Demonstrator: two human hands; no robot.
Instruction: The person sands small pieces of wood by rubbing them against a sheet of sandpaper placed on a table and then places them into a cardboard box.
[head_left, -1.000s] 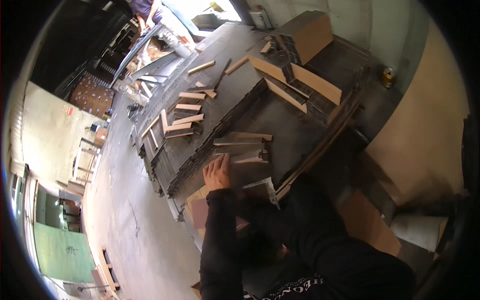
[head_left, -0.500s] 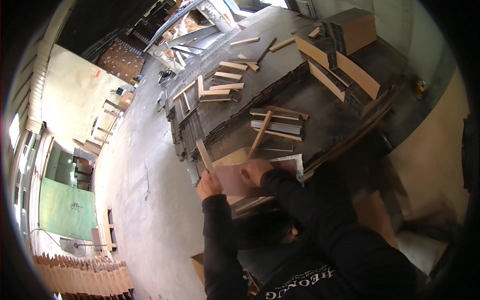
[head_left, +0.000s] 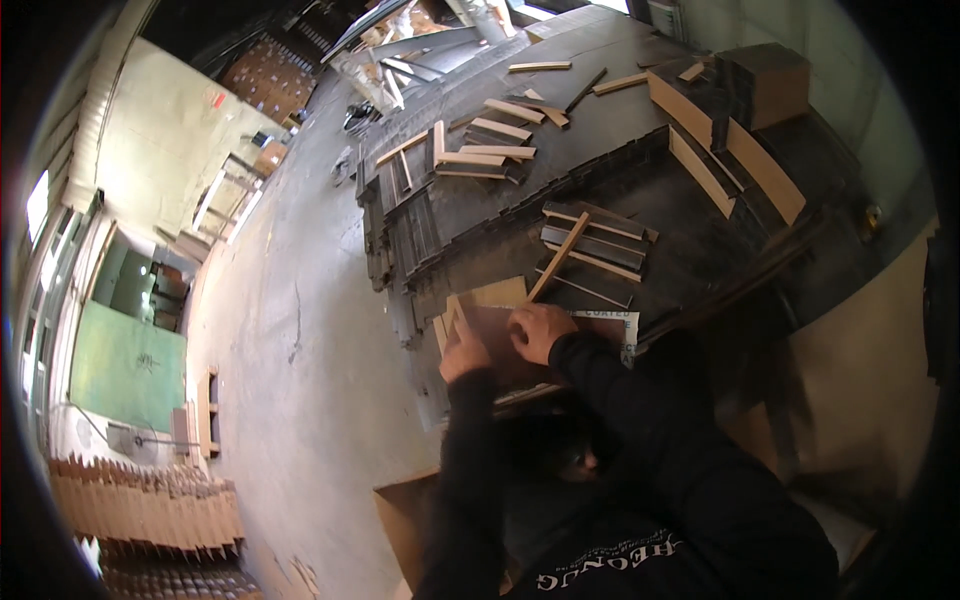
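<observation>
Left hand (head_left: 465,350) nearer right hand (head_left: 540,332); both hands' fingers curled, hold unclear; wood strips (head_left: 596,254) beyond brown sheet (head_left: 497,328).

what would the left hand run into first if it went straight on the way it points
Heading up the picture, the left hand would likely meet the tan board first, just ahead of it; depth is unclear in this single view, so it might pass above.

Place: workshop | dark worktable (head_left: 600,50), scattered wood strips (head_left: 500,151) | grey floor (head_left: 320,330) | rim blurred, apparently a fan (head_left: 132,440)
</observation>
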